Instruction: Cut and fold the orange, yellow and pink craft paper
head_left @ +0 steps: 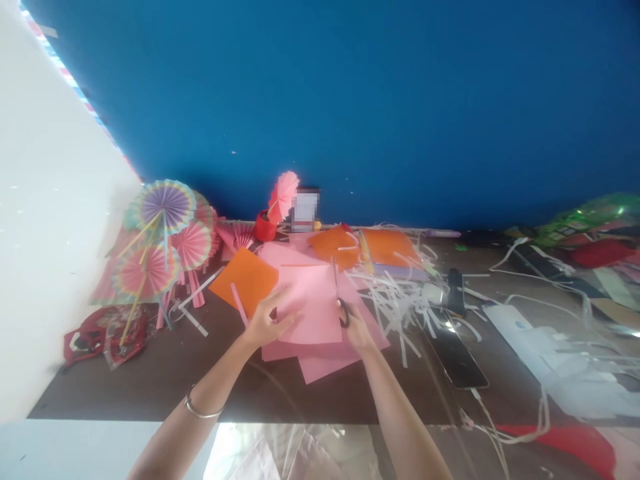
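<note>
A sheet of pink paper (310, 303) lies in the middle of the dark table, on top of other pink sheets (310, 368). My left hand (267, 323) grips its left edge, the thumb and fingers resting over the paper. On the right side, my right hand (356, 328) is closed around the dark handles of a pair of scissors (343, 312). The blades point away from me, along the right edge of the sheet. Left of the pink paper sits an orange sheet (245, 280), with a narrow pink strip (239, 303) across it.
Folded paper fans (165, 207) stand at the left. A red cup (265, 227) holds a pink fan (284, 197) near the blue wall. White paper strips (400, 300) are heaped right of the sheets. A phone (457, 357) with a cable lies near the front right.
</note>
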Motion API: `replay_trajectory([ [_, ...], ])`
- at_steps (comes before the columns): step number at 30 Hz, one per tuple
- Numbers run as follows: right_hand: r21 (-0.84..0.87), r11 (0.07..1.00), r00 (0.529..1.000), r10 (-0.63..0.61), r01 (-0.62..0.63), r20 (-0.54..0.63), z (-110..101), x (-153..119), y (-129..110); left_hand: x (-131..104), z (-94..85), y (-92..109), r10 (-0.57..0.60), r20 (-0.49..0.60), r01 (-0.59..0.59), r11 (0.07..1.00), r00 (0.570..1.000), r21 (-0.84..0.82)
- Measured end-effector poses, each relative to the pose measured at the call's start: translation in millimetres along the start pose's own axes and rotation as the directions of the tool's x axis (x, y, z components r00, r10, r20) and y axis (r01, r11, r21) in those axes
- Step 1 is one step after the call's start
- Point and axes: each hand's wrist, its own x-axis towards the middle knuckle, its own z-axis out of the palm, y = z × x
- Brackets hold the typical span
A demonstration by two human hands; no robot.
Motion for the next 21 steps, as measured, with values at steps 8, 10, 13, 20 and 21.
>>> replay_trajectory([
  [8,0.237,0.971,0.992,-0.009,-0.021,0.127,-2,6,-2,6,-12.2,-10,-0.101,-0.163,0.116,0.99,0.981,0.085],
  [10,0.385,0.922,0.998,0.005,-0.03,0.065,-8,10,-2,11,-19.3,-17,-0.16,-0.275,0.193,0.976,0.948,0.1],
  [13,0.462,0.887,0.998,0.003,0.027,-0.064,-20,16,-2,16,-30.8,-31,-0.198,-0.44,0.268,0.958,0.876,0.103],
  [20,-0.018,0.992,0.989,-0.122,0.121,-0.086,-25,25,-1,22,-58.6,-54,-0.166,-0.57,0.351,0.907,0.805,0.232],
  [21,-0.128,0.984,0.987,-0.136,0.124,-0.085,-26,27,-1,23,-63.3,-55,-0.166,-0.555,0.361,0.895,0.815,0.263],
])
